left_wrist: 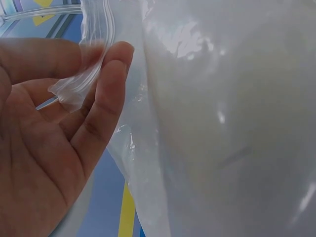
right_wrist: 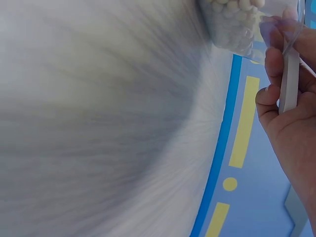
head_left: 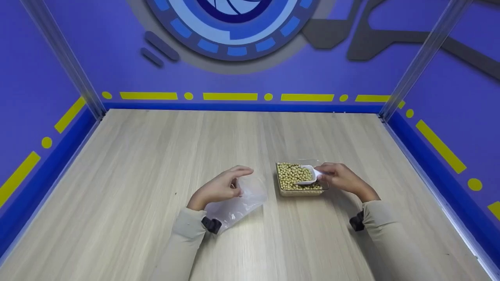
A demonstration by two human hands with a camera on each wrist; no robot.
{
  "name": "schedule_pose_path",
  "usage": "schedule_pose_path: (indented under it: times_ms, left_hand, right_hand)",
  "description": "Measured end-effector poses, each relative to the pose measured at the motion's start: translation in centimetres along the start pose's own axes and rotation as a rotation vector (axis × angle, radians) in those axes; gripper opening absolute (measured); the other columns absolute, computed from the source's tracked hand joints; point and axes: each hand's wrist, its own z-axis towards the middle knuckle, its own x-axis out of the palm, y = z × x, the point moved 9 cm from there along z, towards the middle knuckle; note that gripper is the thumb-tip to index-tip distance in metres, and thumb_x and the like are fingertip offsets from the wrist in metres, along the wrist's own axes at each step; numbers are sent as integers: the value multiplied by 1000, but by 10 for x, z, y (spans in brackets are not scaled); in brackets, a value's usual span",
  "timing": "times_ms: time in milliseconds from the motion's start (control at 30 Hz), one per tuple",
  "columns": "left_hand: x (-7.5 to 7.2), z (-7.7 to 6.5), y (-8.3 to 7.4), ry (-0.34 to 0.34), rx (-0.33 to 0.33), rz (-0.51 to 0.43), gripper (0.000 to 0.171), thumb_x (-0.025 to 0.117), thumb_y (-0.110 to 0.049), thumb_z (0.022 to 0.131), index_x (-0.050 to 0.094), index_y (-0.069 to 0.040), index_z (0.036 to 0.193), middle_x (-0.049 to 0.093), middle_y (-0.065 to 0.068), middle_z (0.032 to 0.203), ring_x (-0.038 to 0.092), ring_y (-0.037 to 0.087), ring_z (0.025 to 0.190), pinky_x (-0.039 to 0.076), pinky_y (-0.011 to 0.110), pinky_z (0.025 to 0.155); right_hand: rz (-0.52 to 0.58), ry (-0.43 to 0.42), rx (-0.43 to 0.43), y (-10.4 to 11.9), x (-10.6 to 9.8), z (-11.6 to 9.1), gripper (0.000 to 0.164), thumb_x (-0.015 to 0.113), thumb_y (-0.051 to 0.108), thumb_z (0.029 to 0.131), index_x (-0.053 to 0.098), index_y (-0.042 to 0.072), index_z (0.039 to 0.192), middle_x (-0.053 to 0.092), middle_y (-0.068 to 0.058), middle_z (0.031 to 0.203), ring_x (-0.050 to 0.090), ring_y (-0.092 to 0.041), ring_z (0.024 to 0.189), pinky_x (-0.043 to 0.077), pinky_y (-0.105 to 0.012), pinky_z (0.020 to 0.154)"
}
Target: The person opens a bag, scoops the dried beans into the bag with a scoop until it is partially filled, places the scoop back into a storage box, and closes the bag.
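Note:
My left hand (head_left: 220, 185) pinches the top edge of a clear zip bag (head_left: 244, 201), which hangs over the table. The zip strip shows between thumb and fingers in the left wrist view, where the bag (left_wrist: 227, 123) fills much of the picture. To the right, my right hand (head_left: 341, 177) grips the handle (right_wrist: 290, 81) of a white scoop (head_left: 310, 174). The scoop's bowl lies in a clear rectangular container (head_left: 300, 193) of pale yellow-green beans (head_left: 291, 175), and some beans sit in the bowl. Beans (right_wrist: 232, 24) show through the container's wall in the right wrist view.
Both hands work above a light wood-grain table (head_left: 156, 156). Blue-purple panels with yellow marks (head_left: 230, 96) enclose it at the back and sides, joined by metal corner posts (head_left: 424, 58). Each wrist carries a small black camera (head_left: 211, 225).

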Motion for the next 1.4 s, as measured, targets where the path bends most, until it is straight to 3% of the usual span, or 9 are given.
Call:
schedule_pose_path:
  times_ms: [100,233,333,467,733,1167,1400]
  left_hand:
    - [-1,0,1,-5,0,-1,62,55,9,81,44,2,141,43,17,145,51,13,79,45,20,71]
    - [-1,0,3,-5,-1,-6,62,55,8,81,44,2,141,43,16,145,51,12,78,45,20,70]
    - [0,-1,3,-4,3,-7,61,54,8,81,44,2,142,42,17,145,51,11,76,45,20,69]
    - [-1,-1,3,-4,13,-8,61,52,9,82,44,3,141,42,17,145,51,11,76,45,20,68]
    - [-2,-2,0,-6,19,-9,61,52,9,82,43,3,141,43,17,144,50,12,77,44,20,69]
    - [-1,-2,1,0,11,-3,60,51,9,81,43,3,141,43,17,144,48,10,74,43,19,67]
    - [1,-1,3,17,8,-21,61,49,9,82,42,4,142,41,17,146,46,8,71,41,19,65]
  right_hand:
    - [-2,-4,5,-1,0,0,31,59,0,90,62,-13,118,66,-21,103,53,-13,85,44,-19,72]
    - [26,-19,5,-24,3,3,32,61,5,91,64,-7,120,67,-17,105,53,-9,87,45,-20,74]
    - [52,-22,9,-27,3,3,31,62,8,91,66,-3,120,67,-14,106,53,-8,89,44,-20,76]
    - [47,-28,17,-23,3,2,29,60,3,91,66,-4,119,66,-16,107,54,-11,93,45,-19,78]
    - [71,-15,25,8,-3,-3,28,58,-2,90,65,-10,116,65,-22,106,56,-16,93,45,-18,77]
    - [89,-31,26,6,-4,-5,29,58,-1,90,65,-10,117,66,-22,106,56,-11,90,44,-18,76]
    - [109,-28,60,4,-4,-5,32,59,1,91,62,-10,121,64,-24,114,57,-10,95,45,-17,79]
